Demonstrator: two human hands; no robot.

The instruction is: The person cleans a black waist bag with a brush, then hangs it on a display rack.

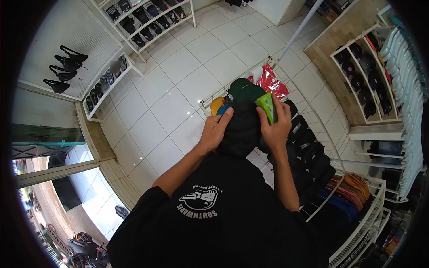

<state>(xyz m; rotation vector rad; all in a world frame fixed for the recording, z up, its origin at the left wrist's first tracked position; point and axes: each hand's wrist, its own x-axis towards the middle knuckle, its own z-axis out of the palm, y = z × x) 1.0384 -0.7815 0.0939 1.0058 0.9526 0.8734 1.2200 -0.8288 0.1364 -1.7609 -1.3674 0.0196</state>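
The bright green packet (266, 107) sits inside the right hand's grip, on the right-hand side of a dark rounded item, apparently a black cap (241, 129), in front of the wearer's chest. Its long axis runs mostly away from the body, the far end leaning slightly left. The right hand (276, 124) is clearly the nearer one, grasping the packet with the thumb on its left edge and the fingers around its right side; the left hand (216, 130) is across the black cap, apart from the packet. The left thumb points forward and right, its tip against a small blue item (222, 110), but the fingers are mostly hidden, so I cannot tell whether that grip is closed on the blue item, the cap or both. Both forearms reach forward from the black T-shirt (219, 223), the right one steeper, the left slanting inward. Just beyond the hands lie a dark green cap (246, 90), a yellow item (217, 106) and a glossy red packet (272, 82).
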